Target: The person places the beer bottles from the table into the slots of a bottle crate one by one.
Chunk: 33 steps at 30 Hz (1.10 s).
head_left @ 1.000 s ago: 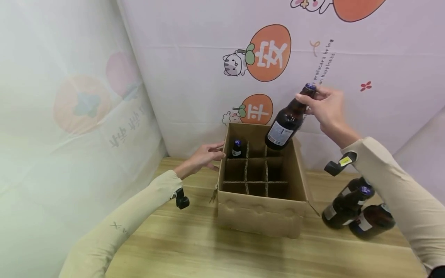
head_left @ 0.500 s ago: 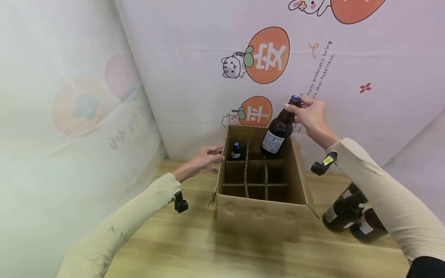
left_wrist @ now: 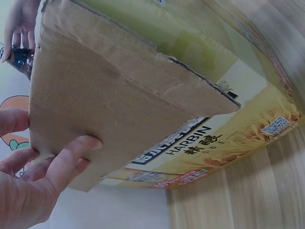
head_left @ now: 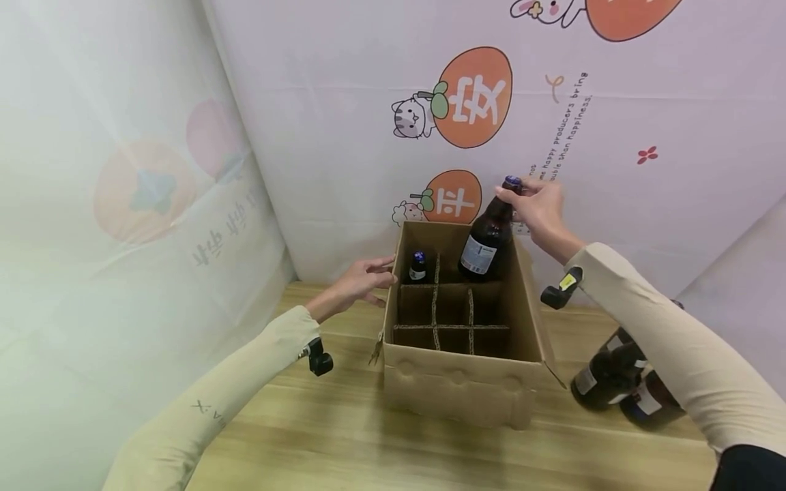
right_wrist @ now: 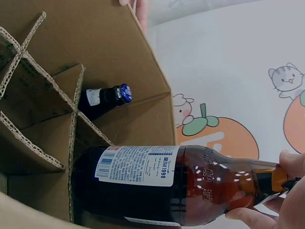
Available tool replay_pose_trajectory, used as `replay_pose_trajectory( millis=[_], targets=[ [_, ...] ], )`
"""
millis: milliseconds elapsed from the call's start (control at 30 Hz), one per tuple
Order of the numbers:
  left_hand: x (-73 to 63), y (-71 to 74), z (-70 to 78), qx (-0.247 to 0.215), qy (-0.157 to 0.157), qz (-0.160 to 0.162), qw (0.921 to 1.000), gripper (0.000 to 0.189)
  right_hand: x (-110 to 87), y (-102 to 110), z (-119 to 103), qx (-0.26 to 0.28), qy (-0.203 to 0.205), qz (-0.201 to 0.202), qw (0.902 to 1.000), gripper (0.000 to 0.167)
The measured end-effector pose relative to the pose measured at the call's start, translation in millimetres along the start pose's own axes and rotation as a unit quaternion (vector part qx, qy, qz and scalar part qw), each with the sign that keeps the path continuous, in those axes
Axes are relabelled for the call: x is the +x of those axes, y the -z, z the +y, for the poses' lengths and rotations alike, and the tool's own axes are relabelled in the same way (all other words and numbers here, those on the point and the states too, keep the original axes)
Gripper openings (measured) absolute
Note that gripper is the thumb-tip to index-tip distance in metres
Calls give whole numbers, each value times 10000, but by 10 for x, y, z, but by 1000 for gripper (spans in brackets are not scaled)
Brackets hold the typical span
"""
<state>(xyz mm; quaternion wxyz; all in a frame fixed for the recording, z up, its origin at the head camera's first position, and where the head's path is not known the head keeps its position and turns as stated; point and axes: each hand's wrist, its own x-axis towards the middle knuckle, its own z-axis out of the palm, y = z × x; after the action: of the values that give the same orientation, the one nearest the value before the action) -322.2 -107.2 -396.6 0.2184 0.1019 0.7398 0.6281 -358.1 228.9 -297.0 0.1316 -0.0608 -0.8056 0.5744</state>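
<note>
My right hand (head_left: 540, 208) holds a brown beer bottle (head_left: 482, 245) by its neck, just under the blue cap. Tilted, the bottle has its base inside the cardboard box (head_left: 457, 382), over the back cells right of the first divider. In the right wrist view, its white label (right_wrist: 138, 164) faces up and the base overlaps the dividers (right_wrist: 74, 114). Another blue-capped bottle (head_left: 418, 266) stands in the back left cell. At the box's left wall, my left hand (head_left: 356, 283) grips the edge, with fingertips against the outer flap (left_wrist: 119, 90) in the left wrist view.
Several brown bottles (head_left: 604, 375) stand on the wooden table (head_left: 307, 423) right of the box, partly hidden by my right sleeve (head_left: 669, 334). A printed white cloth (head_left: 344, 157) hangs close behind the box. A torn flap (head_left: 376, 348) sticks out at its left.
My right hand has moved left and down with the bottle, bringing its base from above the rim to inside the box. The left hand keeps its place at the box's edge.
</note>
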Motion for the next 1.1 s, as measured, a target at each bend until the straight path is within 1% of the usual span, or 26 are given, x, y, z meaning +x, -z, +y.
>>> replay_pose_trajectory(
  millis=[233,367,500,633,733,833,900,1000,1067,1100],
  targets=[
    [-1,-9,7,27,7,13,10000,65,-16,-149,16,-85,131,-195,9997,57],
    [-1,-10,-4,9,-1,11,10000,64,6,-254,41,-104,226,-187,9995,54],
    [-4,-5,-6,-13,-2,28,10000,64,45,-355,79,14,262,-230,9994,47],
    [-5,4,16,-27,10,15,10000,65,89,-402,112,52,263,-223,9994,42],
    [4,15,31,-39,-12,2,10000,65,102,-400,129,-200,239,-207,9993,41],
    [15,23,44,-70,-41,23,10000,65,90,-401,174,-607,182,-321,9975,42],
    [21,23,42,-83,-34,17,10000,65,72,-421,238,-950,186,-481,9941,40],
    [17,15,32,-89,-3,8,10000,66,47,-490,364,-1458,374,-813,9853,34],
    [8,8,22,-83,21,9,10000,66,46,-565,462,-1925,760,-1035,9729,28],
    [2,4,18,-79,31,17,10000,66,50,-603,504,-2142,965,-1150,9652,29]
  ],
)
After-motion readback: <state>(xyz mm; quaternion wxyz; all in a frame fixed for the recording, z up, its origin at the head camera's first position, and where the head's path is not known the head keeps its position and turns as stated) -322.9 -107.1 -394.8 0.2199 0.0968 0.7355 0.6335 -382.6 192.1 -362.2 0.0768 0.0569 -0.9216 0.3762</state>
